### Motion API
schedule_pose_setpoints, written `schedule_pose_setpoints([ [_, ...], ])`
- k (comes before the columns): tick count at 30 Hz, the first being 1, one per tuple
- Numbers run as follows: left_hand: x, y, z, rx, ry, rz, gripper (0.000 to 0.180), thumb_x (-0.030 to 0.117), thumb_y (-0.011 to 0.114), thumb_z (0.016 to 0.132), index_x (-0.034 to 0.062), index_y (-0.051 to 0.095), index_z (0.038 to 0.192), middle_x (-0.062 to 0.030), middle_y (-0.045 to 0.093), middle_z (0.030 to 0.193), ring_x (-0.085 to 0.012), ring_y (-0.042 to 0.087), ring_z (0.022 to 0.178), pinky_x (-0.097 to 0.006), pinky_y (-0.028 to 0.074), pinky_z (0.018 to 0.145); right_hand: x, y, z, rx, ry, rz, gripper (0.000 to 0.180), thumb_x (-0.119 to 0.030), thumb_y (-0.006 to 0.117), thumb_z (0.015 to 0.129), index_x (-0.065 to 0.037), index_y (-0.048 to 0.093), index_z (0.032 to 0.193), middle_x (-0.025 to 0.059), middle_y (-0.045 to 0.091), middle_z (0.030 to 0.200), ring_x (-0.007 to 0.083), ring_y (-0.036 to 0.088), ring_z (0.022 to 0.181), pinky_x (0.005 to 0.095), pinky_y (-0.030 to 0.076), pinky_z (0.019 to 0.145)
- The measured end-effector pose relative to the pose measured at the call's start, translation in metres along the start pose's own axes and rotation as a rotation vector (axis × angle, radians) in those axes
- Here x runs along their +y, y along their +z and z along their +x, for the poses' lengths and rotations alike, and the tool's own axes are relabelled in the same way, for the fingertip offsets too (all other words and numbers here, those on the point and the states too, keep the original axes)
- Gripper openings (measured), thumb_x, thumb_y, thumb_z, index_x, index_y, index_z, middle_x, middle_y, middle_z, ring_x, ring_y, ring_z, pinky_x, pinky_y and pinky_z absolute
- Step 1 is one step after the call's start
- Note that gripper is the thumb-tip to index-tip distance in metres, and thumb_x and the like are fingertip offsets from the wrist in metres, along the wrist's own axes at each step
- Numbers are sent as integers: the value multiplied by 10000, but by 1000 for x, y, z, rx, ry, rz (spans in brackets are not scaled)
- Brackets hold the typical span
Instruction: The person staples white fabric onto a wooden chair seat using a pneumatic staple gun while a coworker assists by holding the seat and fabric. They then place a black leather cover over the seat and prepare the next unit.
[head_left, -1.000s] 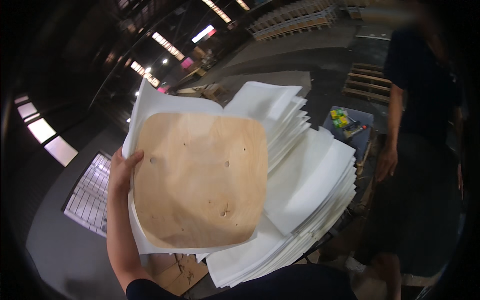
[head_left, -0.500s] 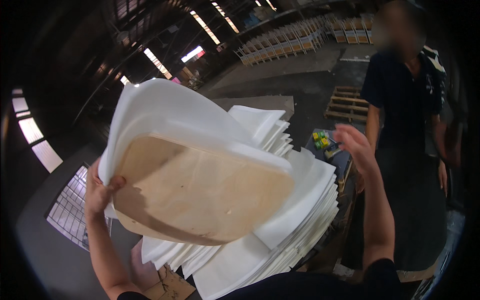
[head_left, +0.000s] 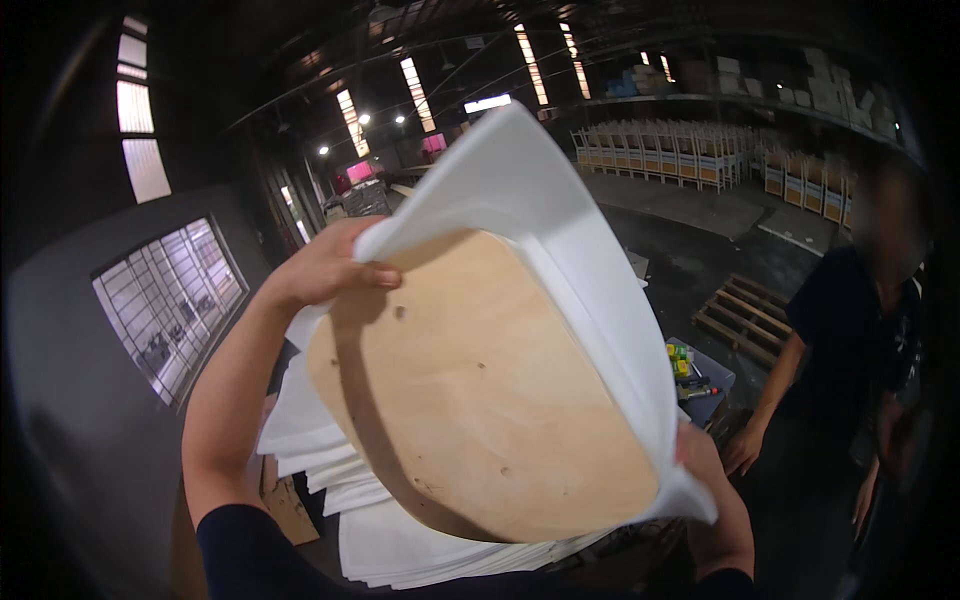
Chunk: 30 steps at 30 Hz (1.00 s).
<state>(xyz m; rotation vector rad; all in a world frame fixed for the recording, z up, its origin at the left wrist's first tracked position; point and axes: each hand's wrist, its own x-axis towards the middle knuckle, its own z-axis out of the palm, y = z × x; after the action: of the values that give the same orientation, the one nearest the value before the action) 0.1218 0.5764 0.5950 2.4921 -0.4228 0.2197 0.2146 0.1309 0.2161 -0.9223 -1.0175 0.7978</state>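
Raised in front of me is a rounded plywood panel (head_left: 480, 390) with several small holes, tilted, its wood face toward me. A white foam sheet (head_left: 560, 220) lies behind the panel and sticks out past its upper and right edges. My left hand (head_left: 335, 265) grips the upper left, thumb on the wood and fingers behind the foam. At the lower right my right hand (head_left: 700, 460) is closed on the foam's edge, its fingers partly hidden by the sheet. Below are stacked white foam sheets (head_left: 375, 530).
A person (head_left: 850, 330) stands close on the right. Beside them a table (head_left: 715, 385) carries small yellow-green boxes (head_left: 680, 358) and tools. Beyond lie a wooden pallet (head_left: 745, 318) and rows of chairs (head_left: 670, 155). A barred window (head_left: 175, 300) is at the left.
The panel and foam have turned and come up closer to me. My right hand, free and raised before, now holds the foam's lower right edge. The view has swung to the right.
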Motion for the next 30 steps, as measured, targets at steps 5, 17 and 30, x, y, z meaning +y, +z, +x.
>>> schedule_pose_setpoints([
  [5, -13, 50, 76, -223, 192, 134, 580, 352, 932, 853, 27, 728, 1289, -67, 780, 1055, -180, 712, 1013, -363, 563, 900, -7, 112, 0, 584, 141, -77, 907, -5, 959, 708, 49, 554, 1519, 140, 703, 1413, 250, 641, 1326, 438, 482, 1172],
  [17, -145, 71, 81, 236, 127, -158, 584, 299, 718, 1083, 46, 557, 1585, -122, 682, 1483, -209, 636, 1328, -402, 501, 1141, 42, 87, -70, 1177, -85, 55, 557, -103, 710, 757, 77, 651, 1280, 112, 734, 1016, 237, 738, 833, 355, 603, 757],
  [30, -293, 387, -196, -95, -778, -1072, 658, 515, 472, 1163, 74, 478, 1651, -118, 588, 1605, -309, 587, 1428, -459, 439, 1237, -8, 129, -30, 1265, 72, 82, 532, -221, 794, 797, 49, 673, 1240, 59, 716, 965, 163, 703, 939, 317, 562, 887],
])
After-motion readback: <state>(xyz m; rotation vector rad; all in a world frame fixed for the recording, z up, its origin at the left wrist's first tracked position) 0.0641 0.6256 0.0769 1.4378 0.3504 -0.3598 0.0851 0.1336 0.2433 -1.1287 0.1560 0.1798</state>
